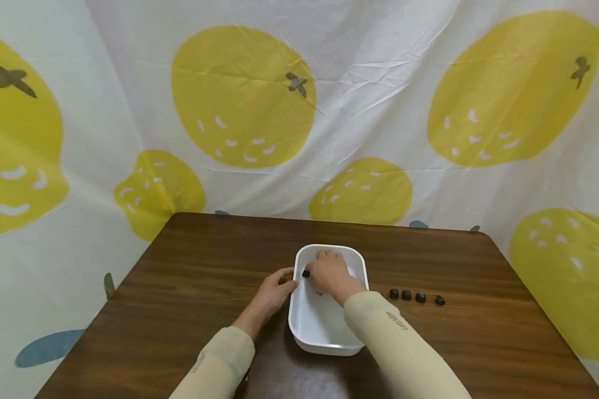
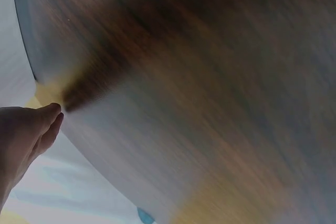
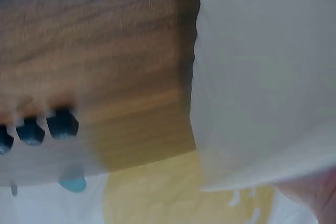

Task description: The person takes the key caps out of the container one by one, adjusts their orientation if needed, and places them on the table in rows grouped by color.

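A white rectangular tray (image 1: 326, 324) stands on the table. My right hand (image 1: 331, 271) reaches down inside its far part, fingertips hidden from view. At the thumb side of that hand is a small black block (image 1: 306, 274); whether the hand grips it or it lies beside the hand, I cannot tell. Fingers and thumb of my left hand (image 1: 274, 289) touch the tray's left side, fairly straight. In the left wrist view, part of the left hand (image 2: 31, 135) shows at the left edge. The tray's outer wall (image 3: 262, 66) fills much of the right wrist view.
Several small black blocks (image 1: 406, 295) lie in a row on the table to the right of the tray. The brown wood-grain table (image 1: 219, 249) has rounded far corners. Behind it hangs a white cloth (image 1: 369, 100) printed with yellow lemons.
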Action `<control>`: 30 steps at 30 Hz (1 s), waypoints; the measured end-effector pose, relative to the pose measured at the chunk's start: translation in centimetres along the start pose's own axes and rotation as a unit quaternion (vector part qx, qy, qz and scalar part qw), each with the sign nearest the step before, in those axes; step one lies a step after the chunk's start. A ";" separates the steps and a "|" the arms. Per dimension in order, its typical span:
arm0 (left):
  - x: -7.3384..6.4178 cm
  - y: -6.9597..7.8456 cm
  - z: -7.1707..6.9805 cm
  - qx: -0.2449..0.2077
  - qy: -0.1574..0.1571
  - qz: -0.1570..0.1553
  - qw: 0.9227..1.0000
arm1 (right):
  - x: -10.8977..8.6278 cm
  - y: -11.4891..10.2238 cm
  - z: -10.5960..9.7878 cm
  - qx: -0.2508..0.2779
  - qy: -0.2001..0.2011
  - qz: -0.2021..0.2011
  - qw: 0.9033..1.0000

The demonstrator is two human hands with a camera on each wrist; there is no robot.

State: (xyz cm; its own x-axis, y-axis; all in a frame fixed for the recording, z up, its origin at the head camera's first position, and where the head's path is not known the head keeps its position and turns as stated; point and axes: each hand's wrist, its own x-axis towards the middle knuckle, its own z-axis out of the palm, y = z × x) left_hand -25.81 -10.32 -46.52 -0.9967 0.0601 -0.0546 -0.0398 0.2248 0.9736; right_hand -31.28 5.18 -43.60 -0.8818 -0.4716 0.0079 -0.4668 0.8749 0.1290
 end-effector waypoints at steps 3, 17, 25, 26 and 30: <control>0.1 0.0 0.0 0.001 0.000 -0.002 1.000 | 0.2 0.1 0.5 0.005 0.010 -0.010 1.000; 0.1 -0.2 0.1 0.001 0.002 0.010 1.000 | 0.1 -0.5 1.6 -0.089 0.050 -0.050 0.994; 0.0 -0.1 0.2 -0.004 -0.001 0.009 1.000 | -0.5 0.2 0.5 -0.014 0.070 -0.067 0.995; 0.0 -0.1 0.2 -0.005 0.000 0.007 1.000 | -0.6 0.5 0.1 0.011 0.072 -0.065 0.995; 0.1 0.0 0.2 -0.002 0.006 0.004 1.000 | -1.2 2.1 -1.3 0.113 0.082 -0.031 0.990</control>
State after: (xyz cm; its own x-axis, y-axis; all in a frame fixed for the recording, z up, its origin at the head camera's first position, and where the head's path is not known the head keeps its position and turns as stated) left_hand -25.94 -10.15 -46.59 -0.9978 0.0497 -0.0442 -0.0323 0.2199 0.9750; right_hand -31.18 7.46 -42.08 -0.8369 -0.5201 0.1706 -0.5390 0.8374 -0.0913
